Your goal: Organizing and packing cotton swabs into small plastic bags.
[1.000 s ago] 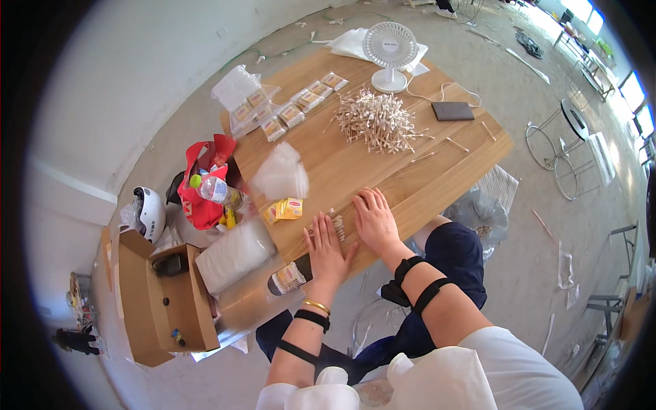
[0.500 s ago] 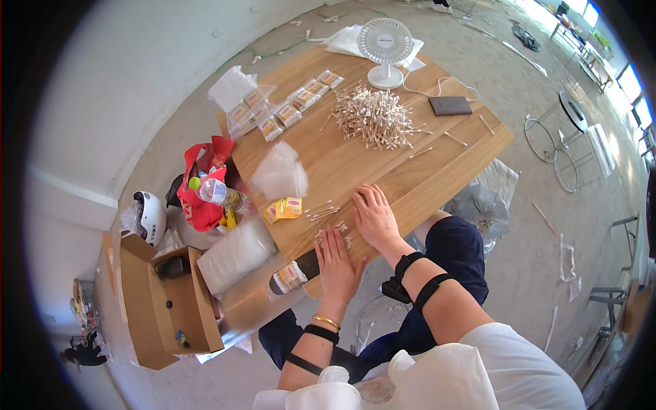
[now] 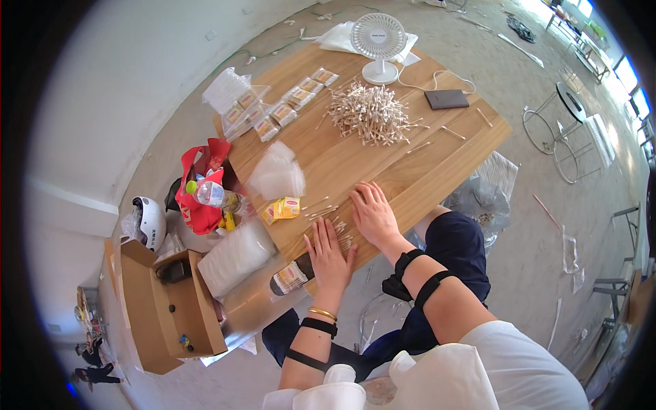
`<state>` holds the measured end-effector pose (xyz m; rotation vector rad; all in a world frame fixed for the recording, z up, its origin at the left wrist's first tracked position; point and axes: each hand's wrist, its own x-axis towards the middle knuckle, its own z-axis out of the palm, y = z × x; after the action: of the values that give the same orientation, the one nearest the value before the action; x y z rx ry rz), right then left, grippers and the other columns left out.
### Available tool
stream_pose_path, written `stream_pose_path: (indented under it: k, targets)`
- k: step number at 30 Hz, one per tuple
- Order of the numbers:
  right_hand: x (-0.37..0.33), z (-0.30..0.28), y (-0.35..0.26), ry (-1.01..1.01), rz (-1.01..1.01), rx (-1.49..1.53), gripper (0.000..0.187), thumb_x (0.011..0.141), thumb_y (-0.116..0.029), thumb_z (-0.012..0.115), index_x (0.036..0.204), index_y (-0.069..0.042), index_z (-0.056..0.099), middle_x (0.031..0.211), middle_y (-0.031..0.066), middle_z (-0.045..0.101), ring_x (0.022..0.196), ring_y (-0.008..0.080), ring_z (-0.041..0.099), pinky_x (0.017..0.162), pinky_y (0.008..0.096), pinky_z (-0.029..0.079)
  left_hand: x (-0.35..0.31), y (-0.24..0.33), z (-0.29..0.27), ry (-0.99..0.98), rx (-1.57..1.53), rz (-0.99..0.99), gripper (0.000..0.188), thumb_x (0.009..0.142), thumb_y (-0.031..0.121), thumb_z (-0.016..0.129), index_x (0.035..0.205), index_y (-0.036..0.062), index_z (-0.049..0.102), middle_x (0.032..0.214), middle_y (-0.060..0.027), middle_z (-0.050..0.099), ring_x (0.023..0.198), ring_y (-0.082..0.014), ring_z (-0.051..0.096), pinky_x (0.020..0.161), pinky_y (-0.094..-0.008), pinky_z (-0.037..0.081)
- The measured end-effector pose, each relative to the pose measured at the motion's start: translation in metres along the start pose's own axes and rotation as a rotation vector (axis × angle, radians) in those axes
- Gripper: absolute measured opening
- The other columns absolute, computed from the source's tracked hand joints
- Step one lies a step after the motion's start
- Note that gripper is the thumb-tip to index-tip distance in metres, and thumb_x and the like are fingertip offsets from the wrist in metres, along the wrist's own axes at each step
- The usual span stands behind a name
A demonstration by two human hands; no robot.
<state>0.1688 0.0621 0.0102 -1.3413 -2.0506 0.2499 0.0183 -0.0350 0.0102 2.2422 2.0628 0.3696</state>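
Note:
My left hand [image 3: 329, 258] lies at the near corner of the wooden table [image 3: 424, 171], fingers stretched out. Between its fingers and thumb a small group of cotton swabs [image 3: 344, 237] rests on the wood. My right hand [image 3: 374, 215] is laid palm down just to the right, fingers extended, holding nothing. A few loose swabs [image 3: 321, 212] lie above the left fingertips, beside small yellow printed cards [image 3: 285, 208]. Close to the left wrist, a clear pack of swabs with a printed label [image 3: 290, 277] sits at the table corner. Farther back is a big heap of cotton swabs [image 3: 369, 115].
Clear plastic bags [image 3: 277, 172] and rows of filled packs [image 3: 298, 96] lie on the table's left. A white fan [image 3: 378, 41] and a dark power bank [image 3: 446, 100] stand behind. An open cardboard box [image 3: 160, 307], a bottle [image 3: 212, 195] and a red bag [image 3: 195, 205] are at left.
My left hand has shifted a little to the left, and more of the small group of swabs shows beside it. My right hand has barely moved.

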Motion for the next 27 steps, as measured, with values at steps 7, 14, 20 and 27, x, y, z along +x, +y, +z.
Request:
stream_pose_path:
  k: [7, 14, 20, 27]
  targets:
    - [0.0, -0.001, 0.001, -0.004, 0.008, -0.017, 0.033, 0.09, -0.014, 0.062, 0.122, -0.004, 0.059, 0.127, 0.0134, 0.055, 0.132, 0.0303, 0.048, 0.12, 0.0462, 0.033, 0.023, -0.012, -0.003, -0.083, 0.088, 0.012, 0.088, 0.101, 0.058, 0.042, 0.16, -0.0034, 0.019, 0.168, -0.0212, 0.017, 0.157, -0.0353, 0.012, 0.124, -0.06, 0.001]
    - [0.002, -0.002, -0.002, 0.008, 0.002, -0.015, 0.03, 0.091, -0.014, 0.061, 0.119, -0.004, 0.059, 0.126, 0.0134, 0.055, 0.131, 0.0309, 0.049, 0.119, 0.0463, 0.034, -0.001, -0.004, -0.004, -0.084, 0.016, 0.097, 0.092, 0.1, 0.057, 0.046, 0.159, -0.007, 0.016, 0.167, -0.0249, 0.015, 0.157, -0.0387, 0.011, 0.124, -0.0601, 0.003]
    - [0.0, -0.001, 0.0, 0.027, 0.0, 0.01, 0.03, 0.09, -0.013, 0.062, 0.118, -0.005, 0.059, 0.125, 0.0136, 0.056, 0.13, 0.0311, 0.049, 0.119, 0.0466, 0.035, -0.028, 0.019, -0.006, -0.129, -0.085, 0.066, 0.096, 0.096, 0.049, 0.057, 0.157, -0.0111, 0.014, 0.165, -0.0314, 0.015, 0.155, -0.0445, 0.011, 0.124, -0.0585, 0.008]
    - [0.0, 0.002, 0.0, 0.028, 0.0, 0.015, 0.03, 0.09, -0.014, 0.063, 0.118, -0.004, 0.06, 0.126, 0.0138, 0.056, 0.13, 0.0316, 0.049, 0.118, 0.0466, 0.035, -0.029, 0.023, 0.001, -0.039, -0.088, 0.039, 0.095, 0.096, 0.049, 0.058, 0.156, -0.0126, 0.015, 0.163, -0.0344, 0.016, 0.153, -0.0488, 0.014, 0.125, -0.0565, 0.011]
